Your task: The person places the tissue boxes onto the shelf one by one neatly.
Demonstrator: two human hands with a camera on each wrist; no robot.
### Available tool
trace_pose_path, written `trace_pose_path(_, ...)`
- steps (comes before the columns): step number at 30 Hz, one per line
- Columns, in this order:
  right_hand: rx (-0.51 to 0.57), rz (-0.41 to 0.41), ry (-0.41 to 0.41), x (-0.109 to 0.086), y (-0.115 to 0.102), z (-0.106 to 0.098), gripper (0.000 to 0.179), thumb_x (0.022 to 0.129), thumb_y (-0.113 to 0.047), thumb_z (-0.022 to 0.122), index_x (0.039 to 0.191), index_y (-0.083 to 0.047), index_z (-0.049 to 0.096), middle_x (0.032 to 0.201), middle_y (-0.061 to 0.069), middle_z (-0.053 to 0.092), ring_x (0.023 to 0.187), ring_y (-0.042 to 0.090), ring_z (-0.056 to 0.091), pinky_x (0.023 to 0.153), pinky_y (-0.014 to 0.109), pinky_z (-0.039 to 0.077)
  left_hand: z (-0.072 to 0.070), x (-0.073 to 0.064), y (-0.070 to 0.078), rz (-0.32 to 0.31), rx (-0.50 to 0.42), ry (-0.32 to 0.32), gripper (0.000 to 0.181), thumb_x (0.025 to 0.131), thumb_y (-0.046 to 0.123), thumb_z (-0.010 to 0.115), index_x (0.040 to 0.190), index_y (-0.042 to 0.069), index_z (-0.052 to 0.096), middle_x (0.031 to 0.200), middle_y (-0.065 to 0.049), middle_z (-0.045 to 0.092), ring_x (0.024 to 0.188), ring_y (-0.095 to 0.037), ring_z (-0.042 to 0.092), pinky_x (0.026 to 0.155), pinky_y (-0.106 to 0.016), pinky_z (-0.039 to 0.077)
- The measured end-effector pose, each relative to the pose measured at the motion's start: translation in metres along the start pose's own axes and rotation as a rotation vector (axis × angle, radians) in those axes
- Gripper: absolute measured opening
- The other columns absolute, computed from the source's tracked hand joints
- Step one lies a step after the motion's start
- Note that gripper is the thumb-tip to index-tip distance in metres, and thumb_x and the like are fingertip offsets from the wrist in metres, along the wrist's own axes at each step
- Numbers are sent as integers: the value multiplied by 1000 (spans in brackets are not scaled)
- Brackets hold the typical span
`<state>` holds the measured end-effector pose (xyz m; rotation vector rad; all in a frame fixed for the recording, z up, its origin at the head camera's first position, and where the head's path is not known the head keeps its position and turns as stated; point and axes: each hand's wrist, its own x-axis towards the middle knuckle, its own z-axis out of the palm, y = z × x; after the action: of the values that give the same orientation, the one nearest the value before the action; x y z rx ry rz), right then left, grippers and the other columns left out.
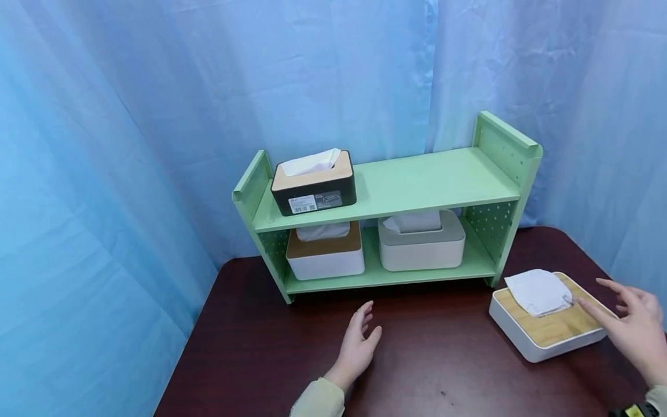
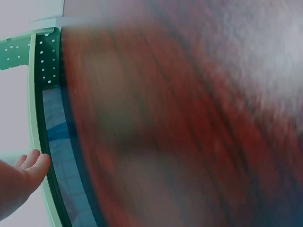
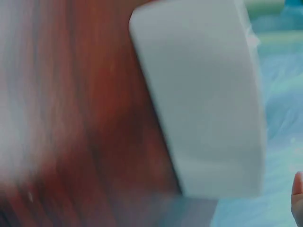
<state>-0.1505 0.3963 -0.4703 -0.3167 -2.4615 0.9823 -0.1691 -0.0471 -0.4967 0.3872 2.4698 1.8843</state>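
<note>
In the head view alone, the nearest tissue box shows its lid, both hands loosely spread.

4 tissue bxs, 4 tissues (1 per bx), 1 shelf unit, 1 tbl, 2 hands.

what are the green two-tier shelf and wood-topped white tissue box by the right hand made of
Green two-tier shelf: probably painted metal, satin, given folded edges and punched holes.
White wood-topped tissue box: smooth, rounded body, likely matte plastic; lid grained like wood, perhaps veneer.
</note>
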Motion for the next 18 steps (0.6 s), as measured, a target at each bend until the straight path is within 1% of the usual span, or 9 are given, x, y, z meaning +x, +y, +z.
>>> trace_pose_path(1, -16, 14, -31, 4, 4, 1, 67, 89, -27, 64, 140, 7, 36, 133, 38, 26, 108, 29, 37, 83, 30, 35, 1, 0, 0, -4, -1, -1, 51, 95, 8, 52, 143, 4, 35, 142, -24, 38, 131, -40, 40, 105, -53, 34)
trace_pose_path(2, -21, 26, -66, 8, 9, 3, 69, 90, -29, 62, 141, 8, 33, 138, 41, 20, 112, 42, 32, 88, 41, 36, 3, 0, 0, -11, -4, -4, 52, 95, 9, 52, 144, 4, 35, 143, -24, 37, 131, -40, 39, 105, -54, 34)
trace_pose_path(3, -20, 25, -102, 12, 13, 4, 70, 91, -30, 60, 141, 9, 30, 139, 43, 18, 113, 53, 26, 91, 52, 34, 4, 0, 1, -18, -6, -10, 52, 95, 11, 52, 144, 5, 34, 143, -23, 36, 132, -41, 38, 105, -54, 34)
trace_pose_path(4, -11, 30, -145, 16, 18, 5, 72, 93, -31, 58, 142, 10, 27, 140, 44, 16, 117, 57, 23, 93, 62, 29, 5, -1, 2, -23, -10, -17, 53, 95, 11, 52, 145, 5, 33, 144, -23, 35, 132, -41, 37, 105, -54, 34)
trace_pose_path(6, 24, 53, -240, 23, 29, 7, 74, 95, -33, 53, 144, 11, 20, 141, 45, 12, 124, 60, 17, 93, 72, 22, 8, -1, 3, -35, -12, -34, 54, 96, 13, 52, 146, 7, 32, 146, -21, 32, 134, -41, 35, 105, -54, 34)
trace_pose_path(8, 36, 85, -327, 27, 38, 8, 77, 97, -37, 50, 145, 11, 14, 141, 46, 10, 127, 62, 11, 94, 74, 17, 11, -1, 5, -43, -8, -55, 55, 96, 13, 52, 147, 8, 31, 148, -19, 30, 135, -40, 33, 105, -54, 34)
trace_pose_path(11, 16, 134, -417, 29, 51, 8, 82, 97, -44, 46, 147, 10, 9, 142, 45, 7, 132, 60, 2, 96, 75, 12, 15, -1, 6, -45, 3, -75, 56, 96, 12, 51, 147, 7, 29, 148, -18, 28, 135, -40, 32, 105, -54, 35)
trace_pose_path(13, -2, 132, -443, 28, 57, 9, 82, 97, -46, 45, 146, 11, 13, 143, 44, 8, 133, 59, 0, 96, 75, 12, 17, -1, 5, -44, 5, -80, 57, 96, 10, 51, 148, 6, 28, 148, -19, 28, 135, -40, 31, 105, -54, 35)
trace_pose_path(18, 53, 98, -472, 24, 63, 11, 75, 99, -45, 42, 145, 11, 19, 148, 38, 8, 140, 46, -8, 100, 72, 10, 19, 0, 6, -50, -2, -113, 61, 97, 18, 52, 151, 13, 22, 152, -17, 21, 138, -39, 26, 105, -56, 34)
